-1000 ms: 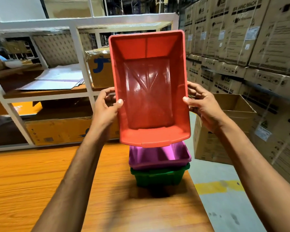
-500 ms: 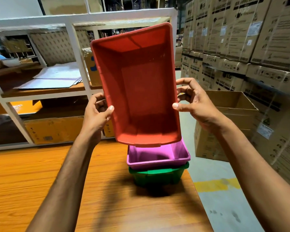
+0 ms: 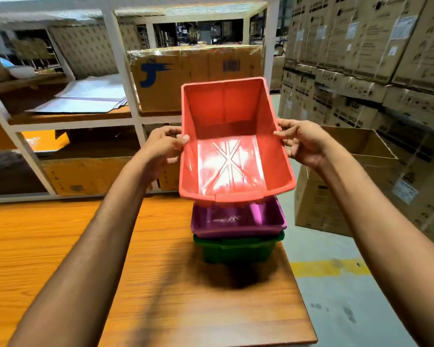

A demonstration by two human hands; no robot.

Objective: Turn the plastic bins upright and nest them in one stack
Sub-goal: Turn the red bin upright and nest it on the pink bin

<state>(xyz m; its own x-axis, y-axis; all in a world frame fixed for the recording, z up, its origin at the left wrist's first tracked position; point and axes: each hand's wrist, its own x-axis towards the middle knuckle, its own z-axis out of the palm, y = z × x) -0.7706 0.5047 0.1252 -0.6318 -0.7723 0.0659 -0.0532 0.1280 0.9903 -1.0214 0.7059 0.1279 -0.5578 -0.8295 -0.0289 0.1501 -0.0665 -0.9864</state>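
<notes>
Two forearms rise from the lower frame across the wooden table [image 3: 60,246]; at centre the left hand [image 3: 161,146] and right hand [image 3: 303,144] clasp the side rims of the red bin [image 3: 231,156], mouth-up, tilted, above the purple bin [image 3: 238,219] nested in the green bin [image 3: 238,249]; remaining step, by judgement: level, align, lower it in.

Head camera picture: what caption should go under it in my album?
Both hands, left hand and right hand, hold a red bin above the purple bin nested in a green bin.
</notes>
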